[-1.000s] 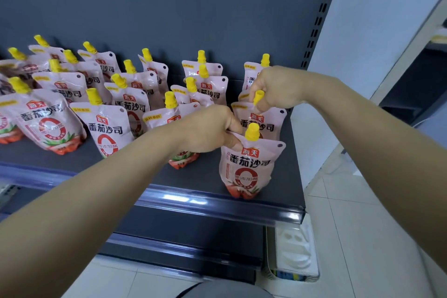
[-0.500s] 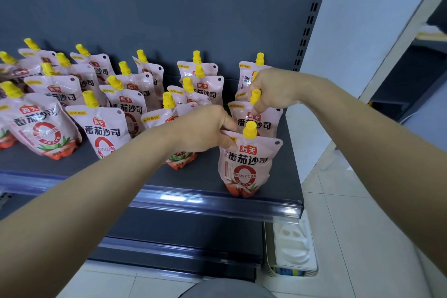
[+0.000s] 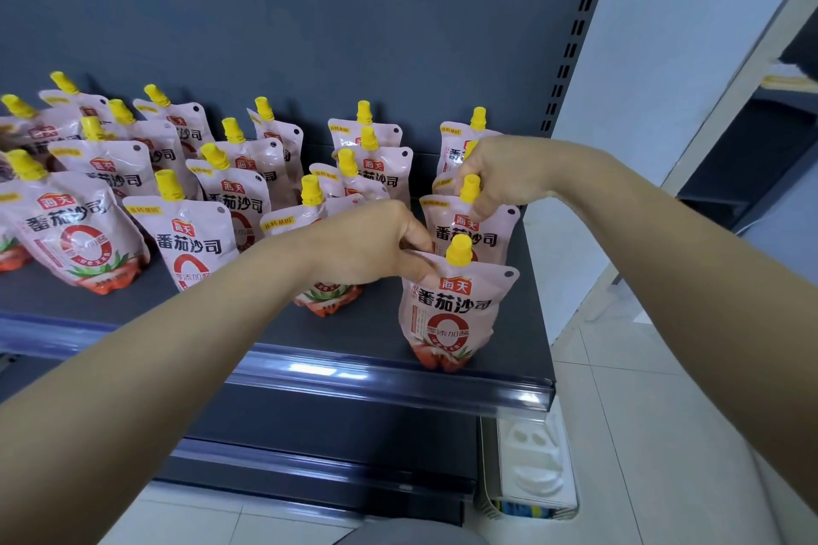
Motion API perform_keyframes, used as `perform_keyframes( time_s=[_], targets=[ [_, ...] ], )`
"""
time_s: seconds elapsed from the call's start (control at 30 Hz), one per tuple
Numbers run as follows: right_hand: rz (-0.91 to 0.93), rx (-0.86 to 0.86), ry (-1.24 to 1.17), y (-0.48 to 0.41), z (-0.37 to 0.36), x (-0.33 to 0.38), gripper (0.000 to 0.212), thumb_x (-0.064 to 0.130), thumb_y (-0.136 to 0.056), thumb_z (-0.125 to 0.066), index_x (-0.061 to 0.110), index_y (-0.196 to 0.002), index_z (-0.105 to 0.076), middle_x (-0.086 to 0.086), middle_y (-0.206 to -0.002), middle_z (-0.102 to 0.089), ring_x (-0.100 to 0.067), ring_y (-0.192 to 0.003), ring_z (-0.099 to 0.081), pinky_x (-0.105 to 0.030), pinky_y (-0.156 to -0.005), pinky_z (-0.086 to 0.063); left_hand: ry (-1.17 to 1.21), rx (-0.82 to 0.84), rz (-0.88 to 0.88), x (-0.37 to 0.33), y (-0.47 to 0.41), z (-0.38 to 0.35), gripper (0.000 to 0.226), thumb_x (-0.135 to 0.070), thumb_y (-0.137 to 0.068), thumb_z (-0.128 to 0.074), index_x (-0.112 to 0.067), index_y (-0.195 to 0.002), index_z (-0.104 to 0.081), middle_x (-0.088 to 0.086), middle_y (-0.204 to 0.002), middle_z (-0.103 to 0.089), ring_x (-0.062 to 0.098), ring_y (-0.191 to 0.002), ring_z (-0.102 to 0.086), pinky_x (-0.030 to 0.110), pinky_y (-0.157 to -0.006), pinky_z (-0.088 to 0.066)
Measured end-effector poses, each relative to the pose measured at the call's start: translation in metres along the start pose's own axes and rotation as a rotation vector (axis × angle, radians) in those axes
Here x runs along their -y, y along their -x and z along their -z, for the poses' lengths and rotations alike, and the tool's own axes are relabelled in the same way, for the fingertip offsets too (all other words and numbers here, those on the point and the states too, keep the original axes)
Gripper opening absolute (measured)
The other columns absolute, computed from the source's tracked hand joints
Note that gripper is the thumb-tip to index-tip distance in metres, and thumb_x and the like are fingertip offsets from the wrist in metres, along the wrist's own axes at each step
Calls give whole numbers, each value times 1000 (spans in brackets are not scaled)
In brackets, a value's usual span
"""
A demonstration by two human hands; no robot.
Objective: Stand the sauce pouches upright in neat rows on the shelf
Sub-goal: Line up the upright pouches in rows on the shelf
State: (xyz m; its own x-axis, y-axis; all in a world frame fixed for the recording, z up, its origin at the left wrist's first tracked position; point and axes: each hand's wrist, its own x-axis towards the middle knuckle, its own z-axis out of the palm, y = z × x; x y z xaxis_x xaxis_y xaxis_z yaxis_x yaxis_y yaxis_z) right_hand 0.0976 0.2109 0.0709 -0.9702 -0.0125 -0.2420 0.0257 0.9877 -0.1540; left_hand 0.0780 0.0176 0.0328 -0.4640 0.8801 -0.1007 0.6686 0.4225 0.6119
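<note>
"海天 番茄沙司" on front pouch (image 3: 453,310)

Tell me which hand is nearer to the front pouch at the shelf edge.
Left. The left hand pinches the top left corner of the front pouch; the right hand is behind it, on the next pouch.
</note>
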Motion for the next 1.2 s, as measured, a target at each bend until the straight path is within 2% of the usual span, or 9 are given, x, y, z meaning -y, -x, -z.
perform_keyframes(
  time_s=[0.1, 0.23, 0.47, 0.57, 0.67, 0.77, 0.9, 1.0, 1.2],
  targets=[
    [-40, 55, -71, 13, 22, -4, 19, 10, -77, -69, 29, -80, -68, 7, -76, -68, -16, -76, -64, -23, -65, -46, 85, -69, -34, -6, 5, 16, 54, -57, -71, -59, -7, -88, -71, 19, -90, -68, 27, -85, -63, 38, -80, -50],
    [-94, -124, -120, 14, 41, -14, 28, 2, -80, -61, 21, -97, -72, 1, -100, -72, -21, -99, -66, -33, -88, -51, 56, -293, -63, -6, -8, 39, 8, -22, -84, -65, -17, -88, -71, -7, -82, -69, 0, -78, -64, 15, -75, -49],
    [-170, -175, -25, -18, 22, -35, 52, 19, -83, -70, 11, -132, -54, -10, -130, -60, -31, -118, -54, -37, -100, -43, -182, -179, 6, -6, -52, 40, 28, -16, -80, -71, -12, -106, -65, 1, -98, -65, 15, -86, -60, 19, -70, -46],
    [-121, -130, -57, -30, 12, -44, 39, 26, -84, -70, 12, -119, -64, -8, -113, -66, -28, -107, -58, -36, -91, -47, -163, -133, 27, -3, -65, 32, 25, -16, -79, -72, -11, -103, -67, 3, -99, -69, 16, -89, -63, 28, -80, -51],
    [-113, -103, -82, -40, 3, -49, 20, 27, -85, -67, 7, -87, -70, -12, -78, -62, -24, -82, -55, -29, -68, -41, -164, -143, 16, 2, -72, 28, 16, -16, -81, -70, -11, -96, -71, -5, -86, -69, 3, -75, -60, 17, -69, -46],
    [-136, -97, -95, -45, -2, -56, 15, 23, -85, -69, 9, -79, -70, -4, -68, -67, -15, -67, -61, -25, -64, -42, -165, -171, 6, 5, -75, 26, 10, -16, -81, -70, -12, -90, -73, -17, -71, -61, -3, -67, -56, 11, -61, -39],
    [-136, -106, -34, -47, -1, -60, 42, 23, -82, -72, 18, -48, -48, 4, -48, -52, -6, -47, -55, -23, -50, -29, -170, -188, -9, 6, -76, 26, 7, -16, -80, -70, -13, -86, -74, -13, -71, -64, -3, -66, -57, 10, -61, -40],
    [-127, -125, 5, -47, -3, -58, 52, 23, -82, -72, 14, -45, -36, -1, -47, -34, -15, -45, -52, -26, -49, -26, -165, -182, -12, 6, -75, 27, 7, -15, -80, -71, -11, -85, -74, -9, -72, -64, -2, -65, -57, 11, -61, -41],
    [-121, -103, 33, -45, -1, -57, 53, 25, -83, -71, 13, -45, -35, -2, -51, -30, -17, -46, -37, -26, -49, -26, -188, -172, -14, 6, -74, 30, 9, -13, -78, -71, -10, -87, -74, -8, -70, -63, 1, -65, -56, 10, -59, -41]
  ],
)
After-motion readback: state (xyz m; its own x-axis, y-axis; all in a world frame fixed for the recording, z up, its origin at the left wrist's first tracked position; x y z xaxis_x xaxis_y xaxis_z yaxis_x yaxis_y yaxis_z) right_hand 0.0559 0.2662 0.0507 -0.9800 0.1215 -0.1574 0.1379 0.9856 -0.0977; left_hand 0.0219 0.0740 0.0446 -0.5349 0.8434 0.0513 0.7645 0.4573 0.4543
